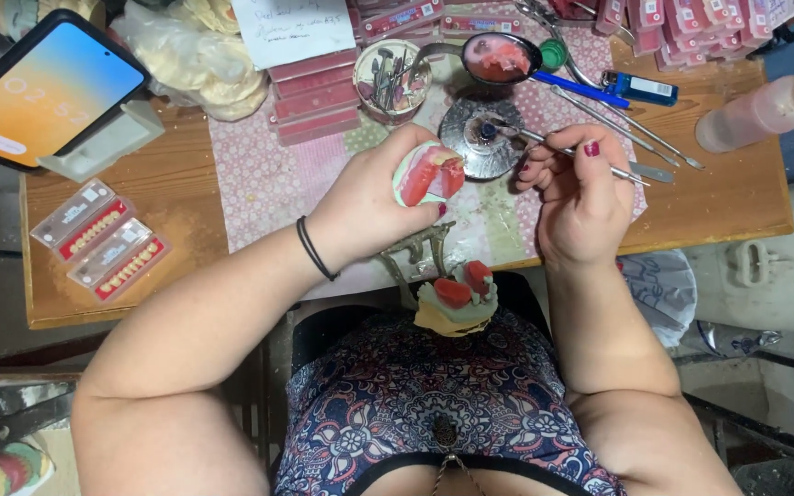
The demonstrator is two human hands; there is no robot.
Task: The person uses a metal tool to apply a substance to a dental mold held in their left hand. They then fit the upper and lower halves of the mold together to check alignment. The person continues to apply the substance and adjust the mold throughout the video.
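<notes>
One plaster mould with red wax (426, 174) sits gripped in the left hand (369, 207), above the table's near edge. Right hand (576, 188) pinches a thin metal tool (581, 156), tip at the round burner (482, 136). Another mould (457, 298) rests just below, near the lap.

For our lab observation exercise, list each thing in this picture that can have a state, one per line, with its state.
Left hand: gripping the dental cast.
Dental cast: held up, pink wax showing.
Right hand: holding a thin metal tool.
Metal tool: tip at the round metal burner.
Burner: flame cannot be told.
Phone: screen lit, propped up.
Tooth cards: lying flat, filled.
Spoon: holding pink wax.
</notes>
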